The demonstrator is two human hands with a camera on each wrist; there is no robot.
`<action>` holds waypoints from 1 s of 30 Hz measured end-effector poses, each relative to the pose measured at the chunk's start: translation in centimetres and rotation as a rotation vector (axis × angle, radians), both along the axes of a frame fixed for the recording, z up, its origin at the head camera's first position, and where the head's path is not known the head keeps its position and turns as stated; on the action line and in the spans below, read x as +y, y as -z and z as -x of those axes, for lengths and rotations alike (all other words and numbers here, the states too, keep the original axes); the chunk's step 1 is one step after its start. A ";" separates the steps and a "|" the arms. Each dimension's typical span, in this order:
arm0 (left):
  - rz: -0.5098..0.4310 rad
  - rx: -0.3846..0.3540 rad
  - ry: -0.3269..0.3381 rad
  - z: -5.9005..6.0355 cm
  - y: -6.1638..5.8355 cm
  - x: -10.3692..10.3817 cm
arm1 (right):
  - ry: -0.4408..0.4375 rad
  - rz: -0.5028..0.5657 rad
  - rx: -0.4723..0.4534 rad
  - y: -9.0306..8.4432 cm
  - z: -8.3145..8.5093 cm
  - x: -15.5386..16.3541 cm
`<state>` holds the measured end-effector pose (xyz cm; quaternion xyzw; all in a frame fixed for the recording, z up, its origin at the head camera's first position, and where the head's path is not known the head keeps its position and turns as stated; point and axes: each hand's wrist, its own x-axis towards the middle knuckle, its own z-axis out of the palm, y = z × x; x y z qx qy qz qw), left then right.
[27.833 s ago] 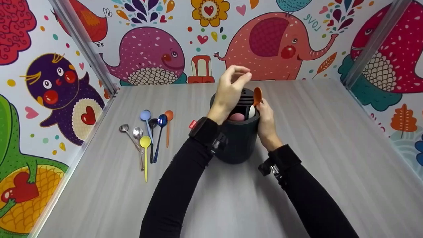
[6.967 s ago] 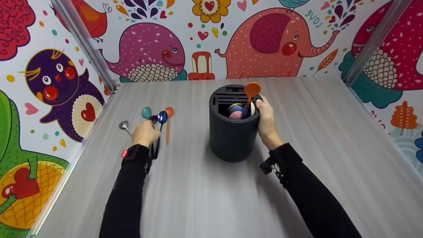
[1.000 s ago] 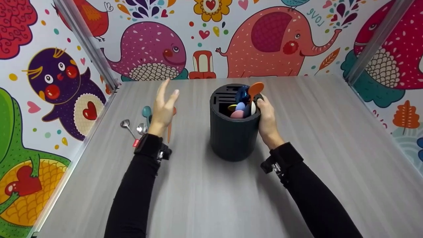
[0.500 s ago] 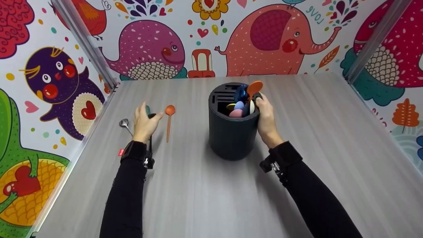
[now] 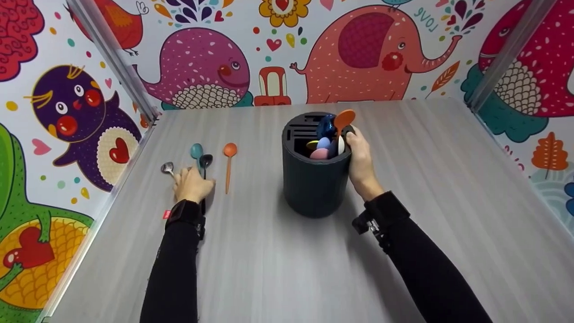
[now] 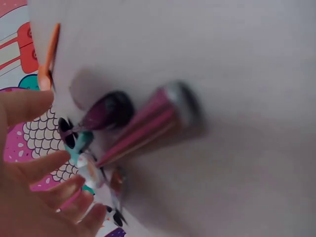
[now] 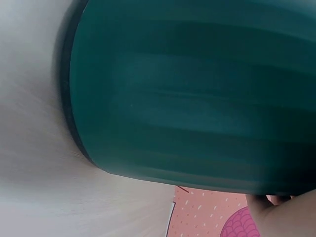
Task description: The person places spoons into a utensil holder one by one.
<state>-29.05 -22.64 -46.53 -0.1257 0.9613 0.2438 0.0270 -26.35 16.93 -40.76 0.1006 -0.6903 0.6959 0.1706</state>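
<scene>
My left hand (image 5: 193, 186) is low over the spoons on the left. The left wrist view shows its fingers (image 6: 42, 165) spread apart, beside a shiny metal handle (image 6: 143, 126). Around it lie a small silver ladle (image 5: 167, 167), a teal spoon (image 5: 196, 151) and a black spoon (image 5: 206, 160); the hand hides a second silver one. My right hand (image 5: 362, 166) grips the dark utensil holder (image 5: 316, 188) at its right rim, thumb on top. In the holder stand an orange spoon (image 5: 345, 117), a shiny dark blue spoon (image 5: 326, 126), a pink one (image 5: 319, 154) and others.
Another orange spoon (image 5: 230, 150) lies alone between the left hand and the holder. Slots cover the rear part of the holder's top. Cartoon-printed walls (image 5: 278, 45) enclose the grey table (image 5: 287, 269) at the back and sides.
The dark blue spoon, on the table seven seconds ago, now stands in the holder. Within the last second my left hand has come down and left among the spoons. My right hand stays at the rim.
</scene>
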 end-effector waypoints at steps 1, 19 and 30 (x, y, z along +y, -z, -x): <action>0.011 0.001 -0.002 0.0 0.0 0.0 | -0.002 0.001 -0.002 0.0 0.0 0.0; 0.066 0.025 -0.025 0.0 0.0 0.0 | -0.002 0.009 -0.011 -0.1 0.1 0.0; 0.056 0.004 -0.035 -0.1 -0.1 0.3 | -0.003 0.020 -0.015 -0.1 0.0 0.0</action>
